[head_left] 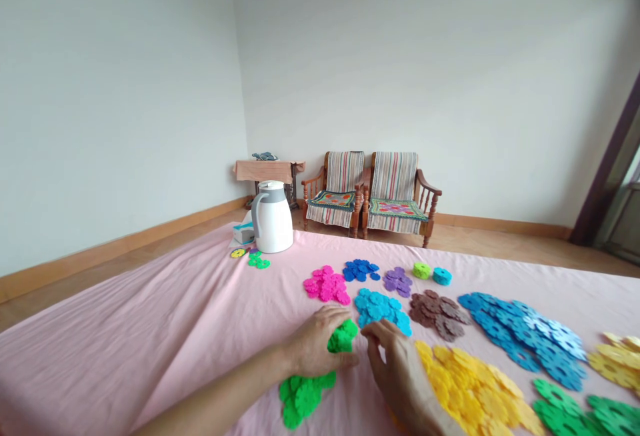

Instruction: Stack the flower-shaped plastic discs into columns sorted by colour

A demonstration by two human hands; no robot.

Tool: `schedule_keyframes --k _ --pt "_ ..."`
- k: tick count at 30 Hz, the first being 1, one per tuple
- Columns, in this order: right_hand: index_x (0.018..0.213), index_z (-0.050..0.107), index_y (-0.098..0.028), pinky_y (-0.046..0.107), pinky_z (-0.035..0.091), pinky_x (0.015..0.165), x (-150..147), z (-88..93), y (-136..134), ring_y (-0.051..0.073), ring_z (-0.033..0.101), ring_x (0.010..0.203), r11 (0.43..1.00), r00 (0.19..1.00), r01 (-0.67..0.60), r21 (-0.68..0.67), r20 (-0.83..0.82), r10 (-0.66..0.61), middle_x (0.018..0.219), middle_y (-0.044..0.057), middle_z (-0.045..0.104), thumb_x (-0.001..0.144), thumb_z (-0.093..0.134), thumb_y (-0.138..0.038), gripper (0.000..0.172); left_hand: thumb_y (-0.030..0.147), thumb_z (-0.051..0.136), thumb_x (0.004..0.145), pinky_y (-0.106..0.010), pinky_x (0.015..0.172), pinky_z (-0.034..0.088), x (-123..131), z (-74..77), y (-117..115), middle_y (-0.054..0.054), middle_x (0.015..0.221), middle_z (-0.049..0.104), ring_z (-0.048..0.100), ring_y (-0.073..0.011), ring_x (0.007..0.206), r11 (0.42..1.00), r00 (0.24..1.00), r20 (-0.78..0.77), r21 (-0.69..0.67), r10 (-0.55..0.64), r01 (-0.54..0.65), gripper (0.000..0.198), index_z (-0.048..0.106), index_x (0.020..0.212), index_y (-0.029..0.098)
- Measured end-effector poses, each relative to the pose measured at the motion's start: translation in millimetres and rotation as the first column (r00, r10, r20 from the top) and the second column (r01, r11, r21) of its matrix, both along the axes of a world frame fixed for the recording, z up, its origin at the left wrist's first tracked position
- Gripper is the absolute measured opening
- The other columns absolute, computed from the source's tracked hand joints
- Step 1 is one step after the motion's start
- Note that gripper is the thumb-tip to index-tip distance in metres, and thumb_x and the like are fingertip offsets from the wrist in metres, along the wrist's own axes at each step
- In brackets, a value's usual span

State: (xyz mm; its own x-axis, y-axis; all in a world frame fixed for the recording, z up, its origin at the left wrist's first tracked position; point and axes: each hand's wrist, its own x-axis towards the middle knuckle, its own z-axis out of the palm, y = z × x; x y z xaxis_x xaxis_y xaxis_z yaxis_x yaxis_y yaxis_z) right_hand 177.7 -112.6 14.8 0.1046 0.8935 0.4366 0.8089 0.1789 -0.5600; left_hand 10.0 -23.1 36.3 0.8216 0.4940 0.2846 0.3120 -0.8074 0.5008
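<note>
My left hand (316, 346) is curled around a stack of bright green plastic discs (343, 337) on the pink cloth (165, 329). More loose green discs (301, 397) lie just below that hand. My right hand (400, 373) rests on the cloth close to the right of the stack, with its fingertips near the stack. A pile of yellow discs (475, 389) lies against the right hand's far side, and a cyan pile (381, 308) sits just beyond both hands.
Sorted disc piles cover the cloth: pink (327, 285), dark blue (361, 270), purple (398, 281), brown (439, 313), blue (525, 333), green (580, 409). A white jug (271, 218) stands at the far edge. Two wooden armchairs (373, 196) stand by the wall.
</note>
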Motion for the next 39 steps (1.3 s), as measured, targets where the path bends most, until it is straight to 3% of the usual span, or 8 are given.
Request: schedule_keyframes --k 5,11,17,21,24,29,33,39 --pt "0.077 0.062 -0.02 0.025 0.041 0.067 -2 0.8 1 0.017 0.059 0.075 1.0 1.0 0.005 -0.006 0.024 -0.005 0.077 0.003 0.063 0.085 0.037 -0.014 0.027 0.047 0.062 0.08 -0.034 0.095 0.042 -7 8.0 -5 -0.008 0.114 0.064 0.057 -0.0238 0.106 0.991 0.994 0.03 -0.085 -0.1 0.103 0.047 0.061 0.118 0.02" --pt "0.077 0.062 -0.019 0.025 0.041 0.069 2 1.1 2 0.017 0.059 0.076 0.999 0.999 0.017 -0.038 0.029 -0.016 0.078 0.004 0.064 0.084 0.038 -0.013 0.025 0.042 0.061 0.082 -0.033 0.097 0.04 -23 19.7 5 -0.005 0.112 0.065 0.056 -0.0221 0.108 0.993 0.998 0.051 -0.115 0.026 -0.02 0.036 0.065 0.111 0.022" --pt "0.09 0.066 -0.018 0.028 0.042 0.075 -1 7.6 -3 0.02 0.059 0.086 0.994 0.994 0.021 -0.108 0.109 -0.009 0.086 0.007 0.065 0.078 0.04 -0.007 0.031 0.063 0.075 0.055 -0.044 0.109 0.026 -66 32.1 -2 -0.01 0.146 0.035 0.032 -0.0338 0.132 0.994 0.96 -0.272 -0.098 -0.067 0.042 0.105 0.032 0.142 0.023" --pt "0.095 0.066 -0.017 0.031 0.042 0.079 -5 10.4 -7 0.023 0.058 0.089 0.99 0.986 0.029 -0.135 0.166 -0.006 0.09 0.009 0.064 0.073 0.041 -0.003 0.036 0.066 0.062 0.068 -0.048 0.112 0.015 -83 22.9 -21 -0.01 0.153 0.014 0.014 -0.0344 0.138 0.995 0.928 -0.365 -0.081 -0.078 0.052 0.101 0.015 0.147 0.024" --pt "0.103 0.064 -0.015 0.031 0.042 0.081 -7 8.4 -8 0.023 0.056 0.091 0.994 0.988 0.006 -0.111 0.154 0.012 0.093 0.01 0.064 0.071 0.04 -0.001 0.042 0.067 0.047 0.08 -0.05 0.112 0.01 -75 14.4 -34 -0.01 0.153 0.005 0.005 -0.0332 0.139 1.0 0.915 -0.403 -0.024 -0.019 0.01 0.09 0.007 0.147 0.022" --pt "0.102 0.062 -0.014 0.03 0.04 0.08 -6 1.8 -5 0.022 0.055 0.091 0.994 0.994 -0.019 -0.104 0.102 0.029 0.092 0.01 0.063 0.071 0.039 0.0 0.041 0.071 0.04 0.081 -0.048 0.114 0.01 -40 6.7 -41 -0.017 0.152 0.006 0.006 -0.0327 0.139 0.998 0.915 -0.403 0.052 -0.01 0.034 0.096 0.007 0.147 0.01" --pt "0.105 0.059 -0.015 0.032 0.038 0.081 0 0.9 -10 0.022 0.054 0.093 0.995 0.991 0.061 -0.082 0.128 -0.05 0.095 0.009 0.064 0.073 0.039 -0.003 0.039 0.063 0.048 0.082 -0.045 0.114 0.014 -15 1.9 -41 -0.02 0.15 0.017 0.014 -0.0317 0.139 0.996 0.945 -0.325 0.062 -0.035 0.058 0.091 0.016 0.145 0.006" --pt "0.103 0.057 -0.02 0.037 0.035 0.079 2 7.7 -44 0.026 0.054 0.091 0.991 0.935 0.135 -0.024 0.333 -0.119 0.097 0.008 0.063 0.08 0.05 -0.022 0.024 0.048 0.059 0.082 -0.041 0.112 0.023 6 -5.5 -46 -0.017 0.147 0.028 0.026 -0.027 0.136 0.996 0.991 -0.099 -0.012 -0.085 0.084 0.084 0.018 0.145 0.012"
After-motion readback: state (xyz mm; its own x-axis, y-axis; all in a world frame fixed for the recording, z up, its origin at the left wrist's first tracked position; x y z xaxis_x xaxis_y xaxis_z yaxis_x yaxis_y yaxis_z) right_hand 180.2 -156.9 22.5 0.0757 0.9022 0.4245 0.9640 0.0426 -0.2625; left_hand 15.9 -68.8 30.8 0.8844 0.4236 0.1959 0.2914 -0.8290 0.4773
